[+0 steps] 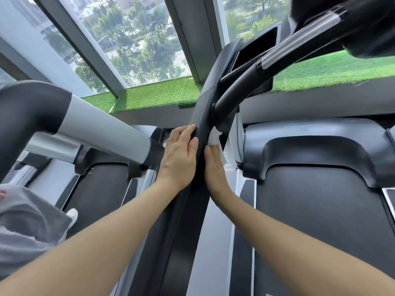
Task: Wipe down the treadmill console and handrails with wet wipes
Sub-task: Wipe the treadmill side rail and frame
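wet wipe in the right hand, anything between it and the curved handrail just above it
Nothing visible. The wet wipe, pressed by the right hand against the black upright, sits just below the handrail joint.

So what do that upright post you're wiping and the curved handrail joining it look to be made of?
The post looks like matte black moulded plastic: dull sheen and a moulded seam. The handrail seems black rubber or foam grip, turning to brushed metal higher up, judging by its bright streaked shine. The wipe looks like thin white nonwoven cloth, crumpled.
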`<state>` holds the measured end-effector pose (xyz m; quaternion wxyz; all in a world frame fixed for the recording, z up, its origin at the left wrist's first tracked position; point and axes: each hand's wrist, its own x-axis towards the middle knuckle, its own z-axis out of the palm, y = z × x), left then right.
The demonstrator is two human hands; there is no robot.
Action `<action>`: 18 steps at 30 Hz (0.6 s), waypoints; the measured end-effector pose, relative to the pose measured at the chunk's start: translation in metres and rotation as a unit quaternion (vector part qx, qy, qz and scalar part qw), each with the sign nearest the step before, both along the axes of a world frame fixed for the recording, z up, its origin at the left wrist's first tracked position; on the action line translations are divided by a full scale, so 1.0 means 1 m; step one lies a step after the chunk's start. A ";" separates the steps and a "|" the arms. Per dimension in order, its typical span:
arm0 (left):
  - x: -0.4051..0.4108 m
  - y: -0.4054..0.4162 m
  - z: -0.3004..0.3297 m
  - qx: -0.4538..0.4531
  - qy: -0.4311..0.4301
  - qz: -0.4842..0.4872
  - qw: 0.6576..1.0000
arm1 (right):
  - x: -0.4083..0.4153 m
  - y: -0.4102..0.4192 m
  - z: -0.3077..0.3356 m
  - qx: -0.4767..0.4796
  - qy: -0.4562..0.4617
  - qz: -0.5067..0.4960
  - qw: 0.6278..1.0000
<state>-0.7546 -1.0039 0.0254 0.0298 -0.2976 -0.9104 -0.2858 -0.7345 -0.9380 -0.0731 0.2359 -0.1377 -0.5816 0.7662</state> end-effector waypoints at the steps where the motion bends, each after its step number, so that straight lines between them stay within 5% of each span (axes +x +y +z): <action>1: 0.000 0.000 0.001 0.005 -0.007 -0.003 1.000 | 0.002 -0.001 0.007 0.000 0.004 0.003 1.000; 18: 0.092 -0.099 -0.003 0.063 -0.069 -0.008 0.996 | 0.112 -0.092 0.015 0.066 0.005 0.097 0.993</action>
